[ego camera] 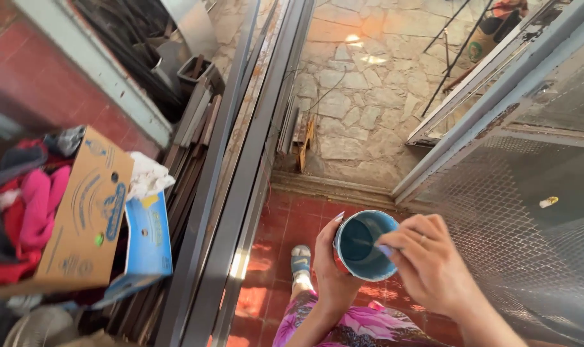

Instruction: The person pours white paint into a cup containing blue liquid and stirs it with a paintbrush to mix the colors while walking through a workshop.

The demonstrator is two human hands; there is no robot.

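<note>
Gripping the paint can [364, 245], left hand [330, 270]; right hand [427, 263] fingers pinch a brush [377, 247].

On your left there's a brown cardboard box [86, 218] with blue round prints and a small green dot. Just right of it, touching, a blue flap [149, 241] carries a yellow patch.

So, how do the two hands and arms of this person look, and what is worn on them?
Both forearms are bare, with no sleeves, gloves or watch visible. The right hand has a thin ring on one finger. The left hand shows a long, pale, pointed nail and no ring that I can see. Below the arms is pink and purple patterned clothing.
</note>
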